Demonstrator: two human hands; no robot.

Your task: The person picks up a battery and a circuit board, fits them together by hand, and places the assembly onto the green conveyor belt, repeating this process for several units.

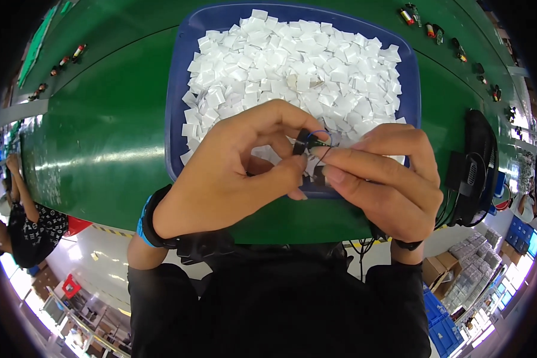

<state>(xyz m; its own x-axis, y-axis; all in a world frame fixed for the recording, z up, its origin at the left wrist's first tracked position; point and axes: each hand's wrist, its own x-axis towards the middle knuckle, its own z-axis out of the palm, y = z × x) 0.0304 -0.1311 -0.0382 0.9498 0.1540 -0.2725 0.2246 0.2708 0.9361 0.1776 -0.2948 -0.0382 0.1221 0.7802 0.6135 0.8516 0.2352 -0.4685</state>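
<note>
Both of my hands are raised over the near side of a blue plastic bin (413,89) filled with small white square pieces (292,53). Between thumb and fingers, my left hand (221,164) pinches a small black electronic part (302,142). Thin wires (320,132), one of them blue, come off it toward the other hand. My right hand (394,179) is closed, its fingertips meeting at the wired side of the same part. Exactly what the right fingertips grip is partly hidden by the fingers. A wristband (147,218) circles my left wrist.
The bin stands on a green work surface (107,137). Small wired parts with red cylinders (406,17) lie along the far right, others (77,52) at far left. A black bag-like object (482,167) sits at the right edge. Another person (33,221) is at the left.
</note>
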